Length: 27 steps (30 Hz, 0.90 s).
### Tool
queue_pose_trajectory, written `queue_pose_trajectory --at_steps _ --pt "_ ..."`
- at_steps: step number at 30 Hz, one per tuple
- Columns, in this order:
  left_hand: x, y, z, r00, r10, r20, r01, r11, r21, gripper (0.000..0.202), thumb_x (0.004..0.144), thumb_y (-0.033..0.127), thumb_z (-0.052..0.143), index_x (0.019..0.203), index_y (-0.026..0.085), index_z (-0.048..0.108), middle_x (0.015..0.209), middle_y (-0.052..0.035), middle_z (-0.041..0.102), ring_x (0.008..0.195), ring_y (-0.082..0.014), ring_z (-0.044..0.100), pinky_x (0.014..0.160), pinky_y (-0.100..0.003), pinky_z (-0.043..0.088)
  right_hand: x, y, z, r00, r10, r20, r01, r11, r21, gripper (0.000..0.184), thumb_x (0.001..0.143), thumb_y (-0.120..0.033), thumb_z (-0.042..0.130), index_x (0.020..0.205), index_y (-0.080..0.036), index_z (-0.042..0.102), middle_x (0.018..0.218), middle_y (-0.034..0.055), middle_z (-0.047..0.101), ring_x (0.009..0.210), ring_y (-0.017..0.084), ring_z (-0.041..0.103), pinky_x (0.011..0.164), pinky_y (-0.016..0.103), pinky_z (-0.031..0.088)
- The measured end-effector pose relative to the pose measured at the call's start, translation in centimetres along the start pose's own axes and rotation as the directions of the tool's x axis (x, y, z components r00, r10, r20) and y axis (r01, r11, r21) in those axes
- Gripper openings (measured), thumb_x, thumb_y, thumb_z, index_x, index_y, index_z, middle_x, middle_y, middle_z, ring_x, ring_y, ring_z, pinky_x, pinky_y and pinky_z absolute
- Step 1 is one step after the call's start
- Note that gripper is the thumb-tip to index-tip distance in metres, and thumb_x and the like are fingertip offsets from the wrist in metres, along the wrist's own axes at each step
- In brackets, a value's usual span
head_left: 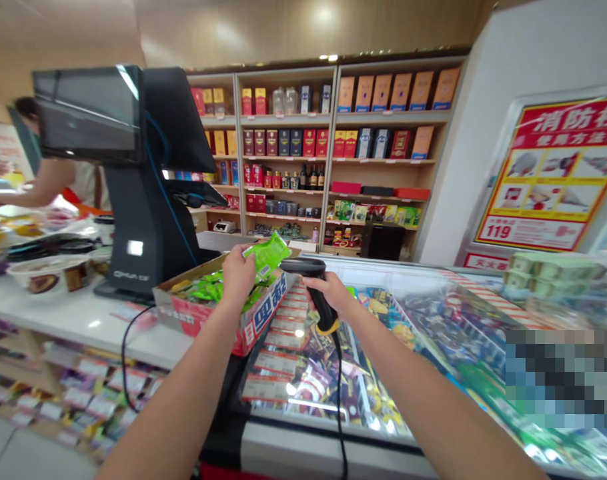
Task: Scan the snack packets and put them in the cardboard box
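My left hand is closed on a bright green snack packet, raised above an open cardboard box. Several more green packets lie in that box, which is red, white and blue outside. In my right hand is a black barcode scanner, gripped by its handle. The scanner's head sits just right of the held packet, with a small gap between them. A black cable hangs from the scanner's yellow-edged base down over the freezer's glass top.
A dark checkout monitor stands left on a white counter. Under glass, the chest freezer holds many packaged goods. Egg cartons are stacked at right. Shelves of boxes line the back; another person is behind the monitor.
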State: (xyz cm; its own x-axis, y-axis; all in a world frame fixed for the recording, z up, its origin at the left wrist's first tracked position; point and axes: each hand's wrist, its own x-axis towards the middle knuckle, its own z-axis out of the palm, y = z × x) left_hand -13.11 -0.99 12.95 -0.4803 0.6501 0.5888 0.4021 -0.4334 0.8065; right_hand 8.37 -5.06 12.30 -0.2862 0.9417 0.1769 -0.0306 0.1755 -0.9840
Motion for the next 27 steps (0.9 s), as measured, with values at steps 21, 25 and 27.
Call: queue_pose_trajectory --at_steps 21,25,27 --pt "-12.0 -0.8 14.7 0.692 -0.019 0.722 -0.183 0.962 0.202 0.031 0.079 0.018 0.061 0.110 0.016 0.064 0.112 -0.0169 0.069 0.112 -0.0298 0.061 0.100 -0.038 0.041 -3.6 7.6 -13.9 0.850 -0.001 -0.526 -0.001 1.000 -0.003 0.025 0.065 -0.038 0.070 0.060 -0.018 0.056 0.047 -0.0002 0.056 0.037 0.014 0.052 0.037 0.027 0.043" --pt "-12.4 -1.7 18.1 0.763 -0.121 0.635 -0.129 0.934 0.333 0.046 0.082 0.036 0.061 0.123 0.013 0.057 0.115 -0.0234 0.067 0.125 -0.0369 0.052 0.101 -0.047 0.036 -4.1 9.5 -15.5 0.811 0.021 -0.585 -0.030 1.000 -0.006 0.026 0.067 -0.040 0.068 0.060 -0.019 0.056 0.045 -0.0004 0.056 0.036 0.014 0.052 0.037 0.027 0.043" --pt "-12.2 -2.1 19.5 0.803 -0.191 0.564 -0.069 0.911 0.407 0.062 0.075 0.043 0.068 0.126 0.011 0.054 0.118 -0.0274 0.064 0.131 -0.0421 0.044 0.103 -0.053 0.032 -4.1 9.6 -15.4 0.808 0.019 -0.589 -0.058 0.997 -0.048 0.027 0.068 -0.040 0.068 0.057 -0.019 0.055 0.044 -0.0003 0.055 0.036 0.015 0.053 0.037 0.026 0.043"
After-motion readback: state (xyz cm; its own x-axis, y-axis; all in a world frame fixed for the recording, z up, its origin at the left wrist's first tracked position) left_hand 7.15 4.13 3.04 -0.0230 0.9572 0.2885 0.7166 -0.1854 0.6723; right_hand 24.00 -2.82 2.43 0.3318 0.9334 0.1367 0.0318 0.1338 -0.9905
